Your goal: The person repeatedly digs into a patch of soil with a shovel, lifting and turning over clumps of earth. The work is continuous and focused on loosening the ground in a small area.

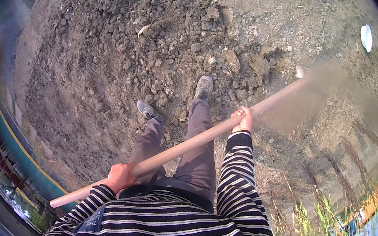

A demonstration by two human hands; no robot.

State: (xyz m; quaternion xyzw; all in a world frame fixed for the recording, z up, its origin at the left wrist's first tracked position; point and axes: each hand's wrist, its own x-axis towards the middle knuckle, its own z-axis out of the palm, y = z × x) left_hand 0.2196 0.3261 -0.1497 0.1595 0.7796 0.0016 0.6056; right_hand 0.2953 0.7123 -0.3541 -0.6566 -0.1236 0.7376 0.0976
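A long wooden tool handle [192,144] runs slantwise across my body, from the lower left up to the right. My left hand [120,177] is closed around it near its lower end, at my waist. Farther up the shaft, my right hand [243,119] grips it with the arm stretched out. Beside the upper end of the handle shows a small pale piece [301,72]; a blurred patch covers the area right of it, so I cannot tell what kind of tool head it has. Below lies broken, cloddy soil [184,45].
My two shoes [205,87] stand on the loose soil. A white round dish or lid [366,38] is at the upper right. Tall plants [321,209] line the lower right. A green barrier with a yellow edge [21,152] curves along the left.
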